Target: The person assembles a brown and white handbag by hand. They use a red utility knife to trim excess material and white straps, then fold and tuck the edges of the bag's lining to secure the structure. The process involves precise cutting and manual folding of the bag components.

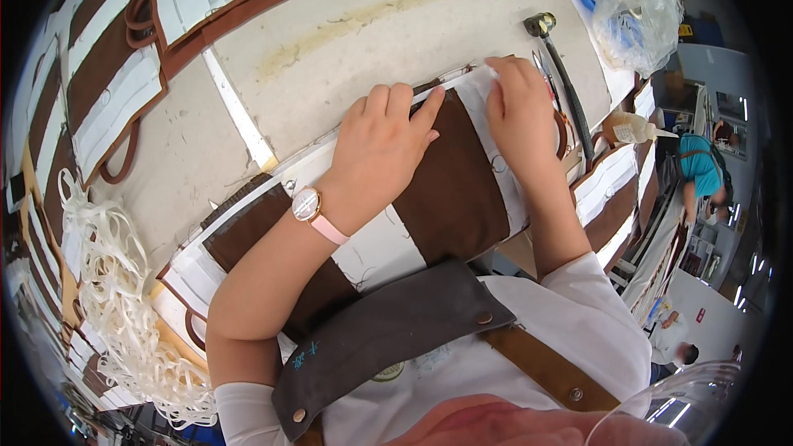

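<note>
A brown-and-white striped fabric panel [454,186] lies slanting across the table in front of me. My left hand [382,144] rests on its far edge, index finger stretched toward the right and the other fingers bent over the rim. At the panel's far right corner, my right hand [522,111] has thumb and fingers closed on the white edging; the fingertips are partly blurred. Loose threads show on the panel's white stripe. Beside my right hand lie a black-handled hammer [570,87] and some thin pointed tools, partly hidden by the hand.
Similar striped pieces with brown cord handles lie at the left [116,107] and right [607,190]. A heap of white strips [124,306] sits at the lower left. A nozzle bottle [632,127] and a clear plastic bag [636,21] are at the right. Other people stand farther off.
</note>
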Tool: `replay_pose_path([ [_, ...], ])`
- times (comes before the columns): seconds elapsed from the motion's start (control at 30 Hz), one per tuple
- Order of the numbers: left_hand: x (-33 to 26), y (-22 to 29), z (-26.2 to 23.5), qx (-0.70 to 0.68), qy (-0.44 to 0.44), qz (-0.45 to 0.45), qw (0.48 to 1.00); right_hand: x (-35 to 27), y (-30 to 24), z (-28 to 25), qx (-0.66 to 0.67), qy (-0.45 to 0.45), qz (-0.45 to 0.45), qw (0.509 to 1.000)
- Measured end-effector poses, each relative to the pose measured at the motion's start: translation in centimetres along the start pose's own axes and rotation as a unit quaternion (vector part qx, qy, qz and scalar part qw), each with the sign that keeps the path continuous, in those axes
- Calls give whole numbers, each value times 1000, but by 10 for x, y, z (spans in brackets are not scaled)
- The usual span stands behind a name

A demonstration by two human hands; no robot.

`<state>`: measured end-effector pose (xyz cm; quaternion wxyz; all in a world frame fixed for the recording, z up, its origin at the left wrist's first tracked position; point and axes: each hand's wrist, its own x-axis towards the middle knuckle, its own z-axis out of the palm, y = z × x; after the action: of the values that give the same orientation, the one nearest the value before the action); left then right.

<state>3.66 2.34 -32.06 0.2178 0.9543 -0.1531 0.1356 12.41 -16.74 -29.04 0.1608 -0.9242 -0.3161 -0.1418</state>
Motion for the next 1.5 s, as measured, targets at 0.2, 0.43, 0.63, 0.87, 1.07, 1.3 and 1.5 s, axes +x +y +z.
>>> replay_pose_path([
  [0.2,0,0,-1,3,0,-1,1000,-13,-5,5,40,-6,2,999],
  [0.43,2,1,2,-2,13,-2,1000,-17,-13,3,-7,-43,-58,997],
  [0.63,3,7,6,25,18,-8,999,-27,-23,9,-95,-40,-41,994],
  [0.87,-33,-3,-22,-20,-5,11,1000,-26,-15,15,-6,-15,-42,999],
  [1.07,-152,-12,-101,112,-50,-145,982,-37,3,19,-3,-15,-81,997],
  [1.3,-220,-4,-110,86,-47,-237,966,-27,-22,18,-78,-81,-190,975],
  [1.5,-241,12,-113,-8,-54,-204,977,-40,-15,-2,-123,-102,-176,971],
])
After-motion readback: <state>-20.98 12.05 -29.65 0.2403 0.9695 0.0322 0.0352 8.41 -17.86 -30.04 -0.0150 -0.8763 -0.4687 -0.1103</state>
